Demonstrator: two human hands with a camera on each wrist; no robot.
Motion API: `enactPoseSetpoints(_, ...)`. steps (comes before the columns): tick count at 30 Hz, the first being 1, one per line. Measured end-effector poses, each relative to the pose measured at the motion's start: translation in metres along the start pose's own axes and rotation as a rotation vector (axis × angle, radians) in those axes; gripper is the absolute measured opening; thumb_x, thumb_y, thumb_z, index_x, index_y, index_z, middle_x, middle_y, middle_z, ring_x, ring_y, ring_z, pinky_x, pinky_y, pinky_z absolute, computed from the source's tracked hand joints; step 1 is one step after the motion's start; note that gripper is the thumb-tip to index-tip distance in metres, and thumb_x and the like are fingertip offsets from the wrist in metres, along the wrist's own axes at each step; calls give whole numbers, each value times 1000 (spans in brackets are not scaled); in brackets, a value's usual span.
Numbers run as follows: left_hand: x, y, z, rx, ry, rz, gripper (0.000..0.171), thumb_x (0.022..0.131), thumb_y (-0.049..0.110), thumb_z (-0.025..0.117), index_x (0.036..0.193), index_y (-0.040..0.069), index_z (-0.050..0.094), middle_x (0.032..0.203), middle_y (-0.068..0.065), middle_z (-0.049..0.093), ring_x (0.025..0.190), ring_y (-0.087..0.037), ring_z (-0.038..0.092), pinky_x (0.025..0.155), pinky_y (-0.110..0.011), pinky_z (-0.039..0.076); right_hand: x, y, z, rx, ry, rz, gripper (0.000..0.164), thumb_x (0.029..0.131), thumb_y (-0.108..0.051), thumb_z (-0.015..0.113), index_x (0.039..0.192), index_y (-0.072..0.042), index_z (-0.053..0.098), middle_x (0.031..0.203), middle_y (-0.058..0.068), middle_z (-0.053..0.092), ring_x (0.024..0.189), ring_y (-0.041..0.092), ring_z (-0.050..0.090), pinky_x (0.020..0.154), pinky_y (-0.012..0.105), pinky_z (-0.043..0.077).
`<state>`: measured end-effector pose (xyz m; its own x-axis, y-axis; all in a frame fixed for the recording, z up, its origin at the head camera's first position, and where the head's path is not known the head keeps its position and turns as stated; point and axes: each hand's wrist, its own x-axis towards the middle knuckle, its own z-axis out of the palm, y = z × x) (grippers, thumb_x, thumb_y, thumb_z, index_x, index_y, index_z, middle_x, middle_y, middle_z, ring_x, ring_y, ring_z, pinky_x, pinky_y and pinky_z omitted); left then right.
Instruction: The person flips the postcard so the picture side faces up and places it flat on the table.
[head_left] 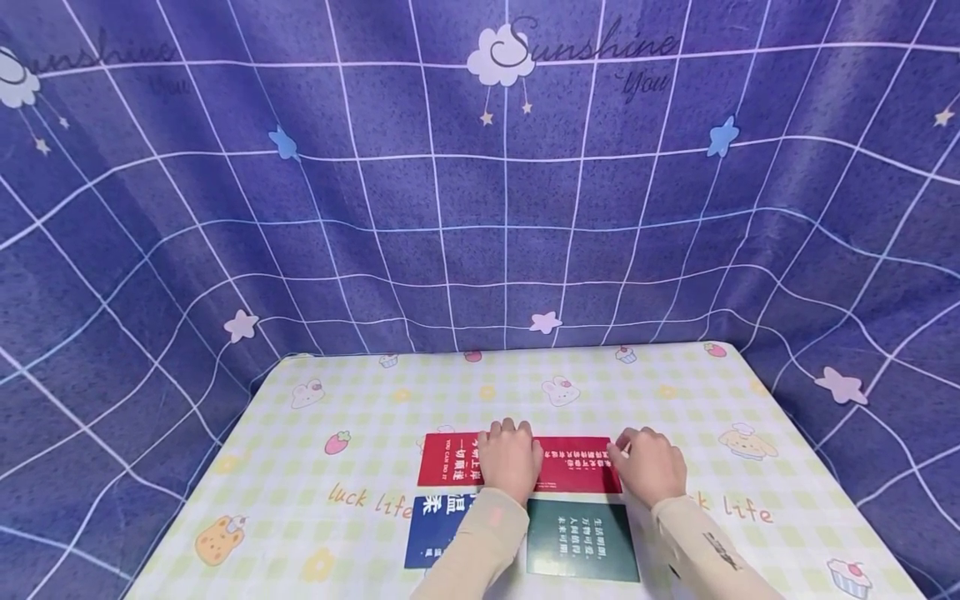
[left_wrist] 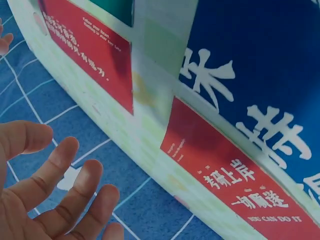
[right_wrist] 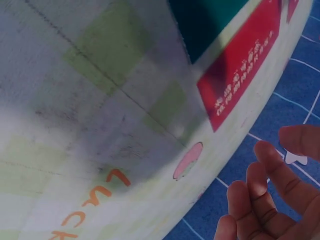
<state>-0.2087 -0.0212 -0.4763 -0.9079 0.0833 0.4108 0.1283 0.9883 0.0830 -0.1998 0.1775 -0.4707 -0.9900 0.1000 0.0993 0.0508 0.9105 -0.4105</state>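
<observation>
My left hand [head_left: 510,462] is over the gap between a left red card [head_left: 442,460] and a right red card [head_left: 573,467], overlapping both in the head view. Its fingers [left_wrist: 82,182] are loosely bent with nothing between them in the left wrist view. At the outer edge of the right red card is my right hand [head_left: 652,467], its bent fingers [right_wrist: 280,170] holding nothing. Below the red pair lie a blue card [head_left: 431,533], partly hidden by my left sleeve, and a dark green card [head_left: 581,542]. White characters are printed on all the cards.
A pale checked tablecloth [head_left: 360,400] with cartoon prints covers the table under the cards. Behind the table and at both sides hangs a blue curtain [head_left: 472,192] with a white grid and stars.
</observation>
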Motion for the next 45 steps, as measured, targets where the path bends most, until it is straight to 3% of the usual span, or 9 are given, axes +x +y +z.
enactPoseSetpoints(7,2,-3,-9,-9,34,-2,21,86,33,80,95,14,77,87,-4,70,85,-23,65,80,-42,51,0,0,-7,30,12,3,22,91,-24,73,97,-3,73,79,9,62,69,25,56,68,45,49)
enactPoseSetpoints(15,2,-8,-17,-28,-40,-36,22,88,34,78,100,17,75,91,-2,69,91,-21,64,83,-41,49,0,8,-16,38,41,-23,22,92,-24,72,98,-4,75,83,10,65,73,28,60,70,49,50)
enactPoseSetpoints(23,0,-15,-16,-50,-8,-36,20,88,33,77,99,17,75,91,-2,69,90,-21,64,82,-42,49,-5,16,-23,48,99,-79,23,92,-26,69,99,-5,77,87,14,69,79,34,65,71,52,50)
enactPoseSetpoints(31,-3,-21,-20,-60,4,-53,21,89,33,77,99,15,75,91,-3,70,90,-23,65,81,-41,50,-6,21,-29,64,70,-65,28,93,-32,69,102,-6,76,82,9,66,75,29,63,68,49,48)
enactPoseSetpoints(45,-5,-36,-22,-75,53,-68,24,90,31,76,103,11,75,94,-7,72,92,-26,67,81,-42,50,-10,31,-35,73,80,-61,27,93,-32,70,101,-7,76,85,9,67,78,32,64,67,50,48)
